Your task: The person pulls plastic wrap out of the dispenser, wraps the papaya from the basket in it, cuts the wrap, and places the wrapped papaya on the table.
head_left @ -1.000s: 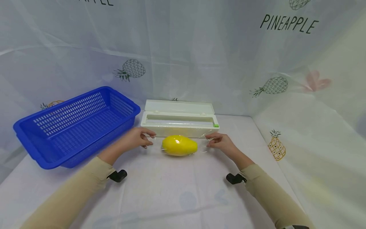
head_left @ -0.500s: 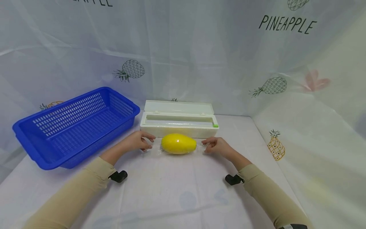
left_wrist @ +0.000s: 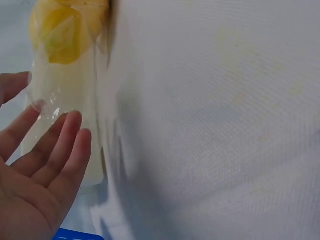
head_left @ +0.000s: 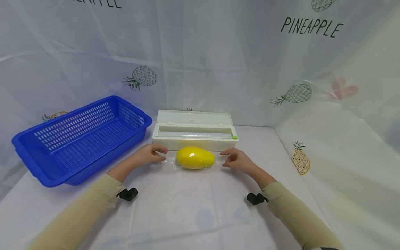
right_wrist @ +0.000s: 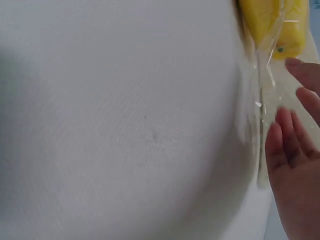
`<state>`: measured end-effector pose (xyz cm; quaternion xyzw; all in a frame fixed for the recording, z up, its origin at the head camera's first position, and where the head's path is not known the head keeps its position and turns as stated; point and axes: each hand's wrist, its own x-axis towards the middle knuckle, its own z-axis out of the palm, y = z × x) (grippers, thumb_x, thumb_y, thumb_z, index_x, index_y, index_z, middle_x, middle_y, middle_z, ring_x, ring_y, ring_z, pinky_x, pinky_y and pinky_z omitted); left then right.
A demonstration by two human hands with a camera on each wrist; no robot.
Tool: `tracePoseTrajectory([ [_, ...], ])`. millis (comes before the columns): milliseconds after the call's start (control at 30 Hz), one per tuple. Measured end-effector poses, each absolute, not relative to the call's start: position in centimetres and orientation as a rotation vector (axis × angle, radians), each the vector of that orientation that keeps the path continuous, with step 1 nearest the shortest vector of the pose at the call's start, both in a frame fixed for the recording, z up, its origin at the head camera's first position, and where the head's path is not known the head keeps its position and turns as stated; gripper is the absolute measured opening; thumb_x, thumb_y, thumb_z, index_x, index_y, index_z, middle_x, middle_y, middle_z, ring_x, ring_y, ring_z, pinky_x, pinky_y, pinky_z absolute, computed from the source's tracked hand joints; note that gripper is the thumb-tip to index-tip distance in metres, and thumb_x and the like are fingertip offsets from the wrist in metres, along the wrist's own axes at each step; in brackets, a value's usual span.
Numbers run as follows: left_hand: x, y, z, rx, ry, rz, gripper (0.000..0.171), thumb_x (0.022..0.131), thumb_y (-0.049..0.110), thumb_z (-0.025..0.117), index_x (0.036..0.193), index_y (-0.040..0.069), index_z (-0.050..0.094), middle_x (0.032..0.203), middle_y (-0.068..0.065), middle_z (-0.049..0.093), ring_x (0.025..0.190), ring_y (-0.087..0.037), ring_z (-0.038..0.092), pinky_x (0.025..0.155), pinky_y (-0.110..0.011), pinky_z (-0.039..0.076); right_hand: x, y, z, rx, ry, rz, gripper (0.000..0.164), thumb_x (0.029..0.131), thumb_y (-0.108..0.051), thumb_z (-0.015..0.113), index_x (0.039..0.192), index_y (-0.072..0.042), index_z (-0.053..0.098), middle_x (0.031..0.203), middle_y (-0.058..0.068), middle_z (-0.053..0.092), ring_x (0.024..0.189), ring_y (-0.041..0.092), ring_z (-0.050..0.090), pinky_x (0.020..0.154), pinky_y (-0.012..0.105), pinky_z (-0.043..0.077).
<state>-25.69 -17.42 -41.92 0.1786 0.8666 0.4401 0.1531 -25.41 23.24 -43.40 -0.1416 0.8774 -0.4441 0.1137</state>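
Observation:
A smooth yellow fruit [head_left: 195, 157], shaped like a papaya, lies on its side in clear cling film [head_left: 170, 160] that spreads out past both its ends. To its left is my left hand [head_left: 148, 155], thumb and fingers apart beside the film's edge; the left wrist view shows the film [left_wrist: 55, 97] at the thumb and index fingertips. My right hand [head_left: 239, 160] is at the fruit's narrower end, fingers bent loosely and spread near the film [right_wrist: 270, 75]. Directly behind the fruit stands a white cling film dispenser [head_left: 193, 143] with its lid raised.
A blue perforated basket [head_left: 78, 170] stands at the left on the white cloth [head_left: 187, 208]. A green slider [head_left: 234, 137] sits at the dispenser's right front edge. Behind hangs a pineapple-print curtain [head_left: 200, 69].
Both hands have moved slightly inward and down with the film ends. The film now lies lower and bunched at the fruit's sides. Basket and dispenser have stayed in place.

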Motion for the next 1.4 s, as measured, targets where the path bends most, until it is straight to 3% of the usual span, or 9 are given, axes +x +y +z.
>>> tracePoseTrajectory([
  [100,-25.5,-17.4,-41.6,0.537,2.531,1.274,0.041,0.092,0.015,0.068,0.127,-0.003,0.059,0.125,-0.021,0.061,0.103,-0.032,0.062,0.085,-0.041,0.053,-25.2,22.9,-43.1,-0.477,2.646,-1.352,0.042,0.08,-0.008,0.08,0.12,-0.003,0.068,0.116,0.013,0.056,0.089,0.026,0.055,0.077,0.03,0.051],
  [233,-25.1,-16.8,-40.9,0.621,2.612,1.299,0.039,0.091,0.011,0.068,0.127,-0.003,0.059,0.127,-0.021,0.059,0.114,-0.038,0.057,0.096,-0.05,0.047,-24.7,22.0,-42.4,-0.536,2.662,-1.436,0.038,0.082,-0.004,0.078,0.119,-0.003,0.068,0.119,0.012,0.056,0.1,0.032,0.055,0.091,0.043,0.05],
  [367,-24.3,-15.1,-39.9,0.711,2.725,1.264,0.036,0.089,0.011,0.071,0.123,0.0,0.064,0.126,-0.017,0.06,0.117,-0.037,0.054,0.099,-0.051,0.044,-24.0,20.6,-41.8,-0.581,2.61,-1.506,0.039,0.083,0.002,0.075,0.12,0.001,0.065,0.121,0.015,0.057,0.109,0.038,0.053,0.099,0.055,0.042],
  [500,-23.1,-12.9,-39.1,0.84,2.812,1.176,0.034,0.088,0.013,0.073,0.12,0.005,0.067,0.125,-0.011,0.063,0.121,-0.033,0.053,0.102,-0.05,0.042,-23.4,19.0,-41.3,-0.662,2.56,-1.529,0.04,0.083,0.006,0.072,0.122,0.007,0.061,0.123,0.021,0.059,0.116,0.042,0.051,0.103,0.059,0.037],
  [733,-21.8,-9.4,-38.5,1.081,2.851,0.945,0.03,0.09,0.011,0.069,0.12,0.006,0.069,0.126,-0.009,0.063,0.121,-0.03,0.055,0.105,-0.046,0.04,-23.1,17.3,-41.2,-0.738,2.534,-1.509,0.043,0.084,-0.001,0.075,0.125,0.0,0.063,0.128,0.012,0.061,0.123,0.029,0.052,0.109,0.047,0.035],
  [933,-21.8,-7.6,-38.8,1.231,2.901,0.695,0.035,0.092,0.013,0.068,0.124,-0.001,0.065,0.131,-0.014,0.06,0.124,-0.032,0.053,0.105,-0.044,0.039,-23.5,16.6,-41.5,-0.729,2.537,-1.483,0.044,0.085,-0.01,0.077,0.127,-0.008,0.064,0.129,0.003,0.061,0.125,0.022,0.051,0.11,0.044,0.033],
  [1233,-23.5,-6.7,-40.3,0.929,2.993,0.674,0.062,0.081,0.028,0.082,0.13,0.0,0.057,0.13,-0.015,0.057,0.122,-0.033,0.048,0.108,-0.043,0.036,-24.5,16.1,-41.9,-0.748,2.566,-1.435,0.05,0.082,-0.007,0.079,0.128,-0.006,0.061,0.127,0.004,0.06,0.115,0.022,0.054,0.106,0.041,0.039],
  [1400,-24.1,-7.0,-41.1,0.821,3.02,0.666,0.073,0.072,0.027,0.088,0.132,0.001,0.055,0.133,-0.014,0.055,0.123,-0.035,0.045,0.109,-0.045,0.034,-25.1,15.4,-41.9,-0.715,2.594,-1.349,0.054,0.08,-0.013,0.081,0.129,-0.007,0.059,0.128,0.004,0.056,0.116,0.02,0.051,0.106,0.038,0.04],
])
